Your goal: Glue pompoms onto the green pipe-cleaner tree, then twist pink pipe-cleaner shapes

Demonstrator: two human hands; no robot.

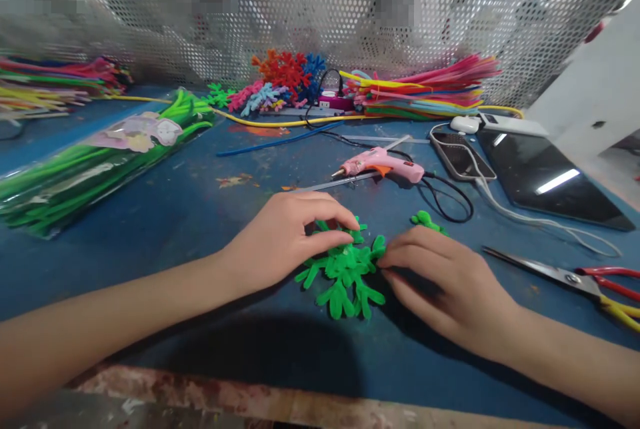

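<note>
A green pipe-cleaner snowflake lies on the blue tabletop in front of me, its branches spread outward from a layered centre. My left hand comes from the left, thumb and forefinger closed around its upper branch. From the right, my right hand pinches the tip of its right branch between thumb and fingers. Just beyond my right knuckles, a small green pipe-cleaner piece is partly covered by that hand.
Behind my hands rests a pink glue gun. Scissors lie at right, near a phone and dark tablet. A bag of green pipe cleaners is at left. Coloured bundles line the perforated metal screen.
</note>
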